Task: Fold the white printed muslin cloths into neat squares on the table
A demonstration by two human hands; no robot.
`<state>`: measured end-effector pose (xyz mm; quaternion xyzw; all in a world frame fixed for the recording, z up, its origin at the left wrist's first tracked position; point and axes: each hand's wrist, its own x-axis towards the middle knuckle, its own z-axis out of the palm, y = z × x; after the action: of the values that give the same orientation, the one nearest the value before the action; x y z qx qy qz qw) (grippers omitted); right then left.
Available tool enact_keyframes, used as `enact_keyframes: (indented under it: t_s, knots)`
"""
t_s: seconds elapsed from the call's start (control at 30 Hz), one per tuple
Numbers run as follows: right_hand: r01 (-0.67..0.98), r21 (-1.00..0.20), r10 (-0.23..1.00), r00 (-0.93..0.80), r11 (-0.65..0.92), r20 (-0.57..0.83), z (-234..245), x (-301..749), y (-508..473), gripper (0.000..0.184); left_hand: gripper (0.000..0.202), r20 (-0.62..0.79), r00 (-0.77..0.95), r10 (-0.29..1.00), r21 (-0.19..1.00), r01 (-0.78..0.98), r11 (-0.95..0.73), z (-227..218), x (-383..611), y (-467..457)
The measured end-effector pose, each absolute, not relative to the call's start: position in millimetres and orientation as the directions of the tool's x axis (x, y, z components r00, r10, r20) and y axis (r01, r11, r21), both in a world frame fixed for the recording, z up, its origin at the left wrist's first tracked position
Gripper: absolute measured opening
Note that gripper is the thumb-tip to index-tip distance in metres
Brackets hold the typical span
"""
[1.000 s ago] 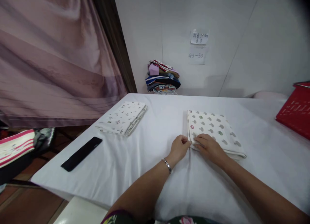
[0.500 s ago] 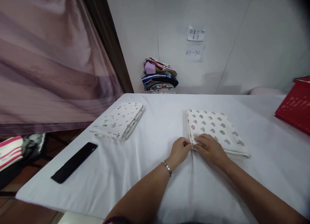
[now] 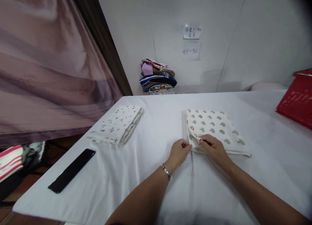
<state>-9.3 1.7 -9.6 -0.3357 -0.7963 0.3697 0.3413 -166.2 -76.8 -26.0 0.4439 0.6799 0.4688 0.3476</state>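
Note:
A white cloth with grey, red and green mushroom prints [image 3: 214, 124] lies folded in a rectangle on the white-covered table [image 3: 156, 121]. My right hand [image 3: 213, 148] pinches its near left corner and lifts the top layer a little, so the fabric curls up there. Just left of it, my left hand [image 3: 179, 153], with a silver bracelet at the wrist, is closed with thumb and forefinger at the lower layers of the same corner. A second folded cloth with small dark prints [image 3: 117, 122] lies at the table's left side, apart from both hands.
A long black phone-like slab [image 3: 71, 170] lies near the left edge. The red basket [image 3: 297, 98] stands at the far right. Behind the table are a stack of folded clothes [image 3: 158, 75] and a wall with paper signs [image 3: 191, 51]. A pink curtain [image 3: 48, 66] hangs at left.
My right hand has raised the top layer of the near left corner slightly, away from my left hand, which stays at the corner. The whole view has shifted a little.

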Motion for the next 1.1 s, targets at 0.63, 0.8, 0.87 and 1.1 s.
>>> enact_keyframes:
  t_s: [0.63, 0.8, 0.87, 1.1]
  knots:
    - [0.373, -0.412, 0.548, -0.679, 0.831, 0.489, -21.1, -15.5, -14.7, 0.024, 0.014, -0.245, -0.324, 0.914, 0.969, -0.101, 0.225, -11.2, -160.2, -77.6]
    - [0.362, -0.606, 0.675, -0.598, 0.708, 0.432, -18.4, -17.6, -12.0, 0.016, 0.019, -0.171, -0.349, 0.921, 0.984, -0.022, 0.175, -13.6, -165.3, -77.3]
    - [0.342, -0.665, 0.709, -0.571, 0.664, 0.414, -15.7, -17.8, -11.4, 0.017, 0.016, -0.098, -0.417, 0.904, 0.983, 0.099, 0.152, -15.6, -168.0, -77.6]
    - [0.323, -0.66, 0.706, -0.534, 0.679, 0.465, -13.6, -16.7, -11.8, 0.013, 0.018, 0.012, -0.406, 0.914, 0.889, 0.423, 0.177, -17.3, -165.0, -81.0]
